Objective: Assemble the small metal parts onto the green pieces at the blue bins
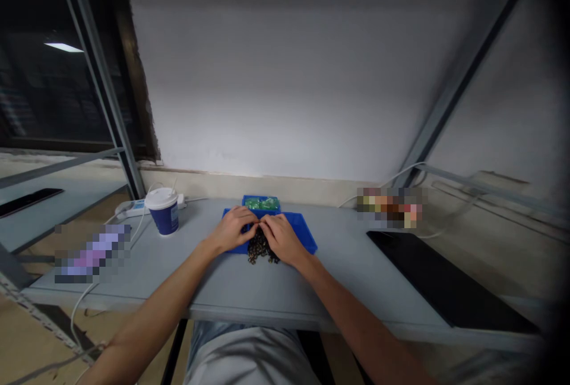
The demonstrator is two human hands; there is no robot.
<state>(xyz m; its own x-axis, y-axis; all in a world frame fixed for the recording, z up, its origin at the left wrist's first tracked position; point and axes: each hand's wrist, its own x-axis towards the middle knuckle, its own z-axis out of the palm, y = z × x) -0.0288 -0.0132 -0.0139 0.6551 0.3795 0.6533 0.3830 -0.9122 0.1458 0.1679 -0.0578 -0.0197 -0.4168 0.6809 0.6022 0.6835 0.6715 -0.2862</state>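
Observation:
My left hand (234,229) and my right hand (281,237) meet over a pile of small dark, brass-coloured parts (262,248). The fingertips of both are pinched together, and whatever lies between them is too small to make out. Beneath my right hand and beyond it sits a blue tray (306,235). Another blue tray (238,249) is partly covered by my left hand. Just behind them stands a smaller blue box (244,198) with green, shiny contents (262,203).
On the left of the grey table (347,278) stand a lidded blue paper cup (165,218), a white power strip (138,209) and a blurred-out flat object (95,251). A black flat panel (445,281) lies at right, near a blurred item (392,208). Metal posts (440,106) flank the table.

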